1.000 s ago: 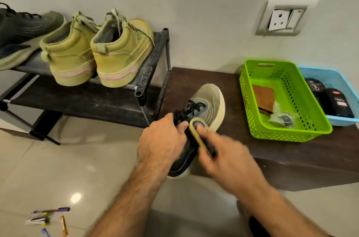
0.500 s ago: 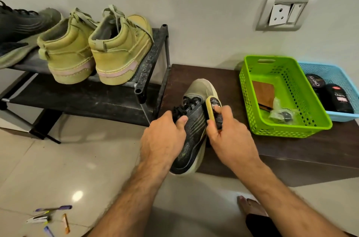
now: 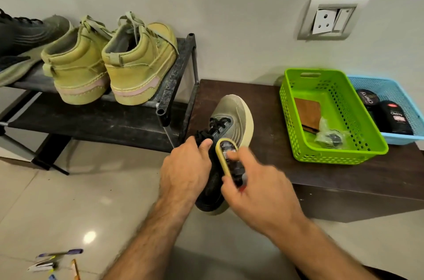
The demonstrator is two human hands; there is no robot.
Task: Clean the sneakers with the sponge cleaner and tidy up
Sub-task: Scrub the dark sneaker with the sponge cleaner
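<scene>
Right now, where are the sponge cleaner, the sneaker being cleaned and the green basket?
sponge cleaner (image 3: 226,152): head view, on its label face beside the yellow sponge edge.
sneaker (image 3: 238,112): head view, on its pale toe.
green basket (image 3: 337,152): head view, on its near perforated wall.

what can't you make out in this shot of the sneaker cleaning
Head view, the only one:
- Dark sneaker with pale sole: its heel half is covered by the left hand and right hand.
- Yellow-edged sponge cleaner: label blurred, contact face hidden.
- Black sneaker on the rack: cut off by the left edge.
- Clear plastic bag in the green basket: contents too small.
</scene>
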